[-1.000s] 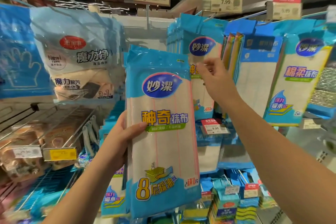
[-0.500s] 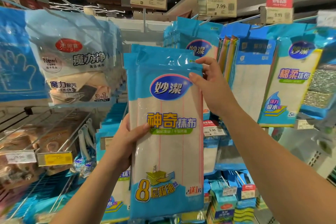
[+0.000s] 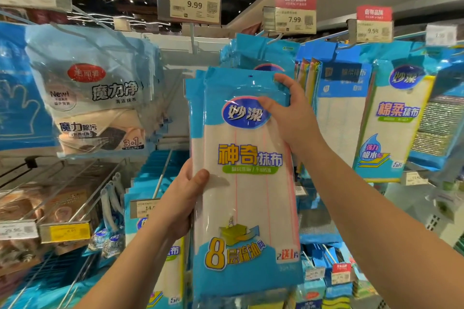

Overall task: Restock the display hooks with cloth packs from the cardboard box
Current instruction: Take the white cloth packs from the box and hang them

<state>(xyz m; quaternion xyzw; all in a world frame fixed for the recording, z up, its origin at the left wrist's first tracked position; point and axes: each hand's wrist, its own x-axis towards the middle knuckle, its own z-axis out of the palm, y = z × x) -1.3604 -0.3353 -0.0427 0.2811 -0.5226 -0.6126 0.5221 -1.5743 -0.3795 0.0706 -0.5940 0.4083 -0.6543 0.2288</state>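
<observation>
To the left of the held stack hangs a soft, glossy clear-and-pale-blue bag of beige cleaning cloths (image 3: pixel 93 98), and below it run thin bare metal pegs with a yellow price strip (image 3: pixel 67 231). The left hand (image 3: pixel 180 206) grips the stack's lower left edge, thumb pressed flat on the front, fingers wrapped behind. The stack itself, flat rectangular blue-and-white plastic cloth packs (image 3: pixel 243 183), stands upright in the middle, just under the white-and-red 9.99 price tag (image 3: pixel 194 1). Several slick packs are fanned together, and the small punched hole near the top looks lined up only on the front one. My worry: if the holes don't meet the hook tip, back packs may slide loose and drop. The right hand (image 3: pixel 291 118) pinches the stack's upper right corner, thumb in front. Right of it hang stiff blue-headed cloth packs (image 3: pixel 391 118) on their own hooks. The cardboard box isn't in view.
</observation>
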